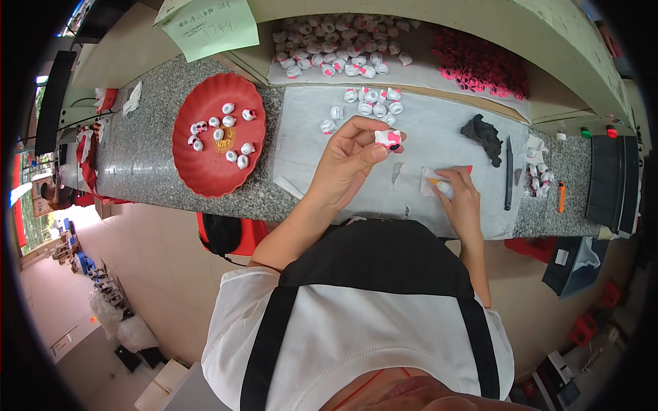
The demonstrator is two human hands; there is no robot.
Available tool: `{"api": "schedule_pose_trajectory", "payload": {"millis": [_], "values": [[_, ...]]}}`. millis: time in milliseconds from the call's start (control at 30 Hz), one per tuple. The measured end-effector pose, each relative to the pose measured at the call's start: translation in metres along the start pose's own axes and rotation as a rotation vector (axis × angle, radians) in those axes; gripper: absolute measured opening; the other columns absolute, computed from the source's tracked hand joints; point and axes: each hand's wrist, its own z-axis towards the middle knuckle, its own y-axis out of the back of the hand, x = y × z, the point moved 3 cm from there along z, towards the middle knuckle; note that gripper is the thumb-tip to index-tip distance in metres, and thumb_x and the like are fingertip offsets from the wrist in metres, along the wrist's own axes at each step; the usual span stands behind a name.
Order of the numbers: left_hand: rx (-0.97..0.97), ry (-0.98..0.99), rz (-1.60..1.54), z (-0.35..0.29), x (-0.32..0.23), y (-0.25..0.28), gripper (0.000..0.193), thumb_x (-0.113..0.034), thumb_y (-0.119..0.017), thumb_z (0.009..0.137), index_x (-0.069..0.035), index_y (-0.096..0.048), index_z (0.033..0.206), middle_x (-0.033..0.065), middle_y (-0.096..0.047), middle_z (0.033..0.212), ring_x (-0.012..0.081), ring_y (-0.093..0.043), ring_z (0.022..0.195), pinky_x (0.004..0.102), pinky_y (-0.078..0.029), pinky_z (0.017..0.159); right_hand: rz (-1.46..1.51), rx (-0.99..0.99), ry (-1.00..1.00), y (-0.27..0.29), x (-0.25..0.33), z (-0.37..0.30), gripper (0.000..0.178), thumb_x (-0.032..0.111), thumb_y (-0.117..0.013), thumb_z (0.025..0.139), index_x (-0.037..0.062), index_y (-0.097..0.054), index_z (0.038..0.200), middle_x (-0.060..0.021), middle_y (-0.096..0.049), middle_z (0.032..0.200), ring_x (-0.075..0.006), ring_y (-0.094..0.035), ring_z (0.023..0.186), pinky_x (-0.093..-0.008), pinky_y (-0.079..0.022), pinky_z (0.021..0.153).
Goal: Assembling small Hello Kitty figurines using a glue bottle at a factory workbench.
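Observation:
My left hand (pixel 347 159) is raised over the white work sheet (pixel 301 151). Its thumb and fingers pinch a small white figurine head (pixel 388 140) with pink and dark parts on it. Lower and to the right, my right hand (pixel 463 204) is closed round a small white squeeze bottle (pixel 445 188) with an orange-yellow tip. That tip lies over a small pale pad on the sheet. Beyond my left hand, several similar white heads (pixel 372 98) stand grouped on the sheet.
A scalloped red plate (pixel 185 154) with several heads stands at left. Many white heads (pixel 329 41) and a heap of pink pieces (pixel 480 68) fill the shelf. To the right lie a crumpled black lump (pixel 483 139), a dark pen-like tool (pixel 508 175) and an orange lighter (pixel 561 197).

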Motion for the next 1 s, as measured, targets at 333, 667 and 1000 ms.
{"api": "schedule_pose_trajectory", "payload": {"millis": [333,667,1000], "values": [[0.06,0.06,-0.019,0.0,0.006,-0.015,0.026,-0.012,-0.059,0.071,-0.005,-0.045,0.093,0.0141,-0.053,0.095,0.0196,-0.05,0.091,0.0316,-0.037,0.083,0.637,-0.379,0.158,0.026,0.067,0.022,0.017,-0.006,-0.062,0.061,-0.0002,-0.056,0.076,-0.0082,-0.052,0.073,-0.0134,-0.05,0.064,-0.022,-0.04,0.053],[0.002,-0.064,0.078,-0.006,0.008,-0.019,0.026,-0.013,-0.058,0.073,-0.005,-0.044,0.094,0.0141,-0.053,0.096,0.0174,-0.05,0.09,0.0276,-0.04,0.077,0.497,-0.389,0.396,0.012,0.091,0.033,0.013,-0.008,-0.057,0.063,-0.0035,-0.053,0.075,-0.0107,-0.054,0.074,-0.0134,-0.05,0.063,-0.0212,-0.04,0.055],[0.07,-0.011,-0.149,-0.003,0.007,-0.022,0.024,-0.006,-0.056,0.073,-0.003,-0.045,0.094,0.0101,-0.054,0.09,0.0177,-0.05,0.092,0.0308,-0.036,0.082,0.946,-0.448,0.087,0.024,0.063,0.034,0.019,-0.007,-0.055,0.067,-0.0035,-0.05,0.085,-0.0092,-0.053,0.075,-0.0101,-0.05,0.064,-0.0203,-0.046,0.051]]}}
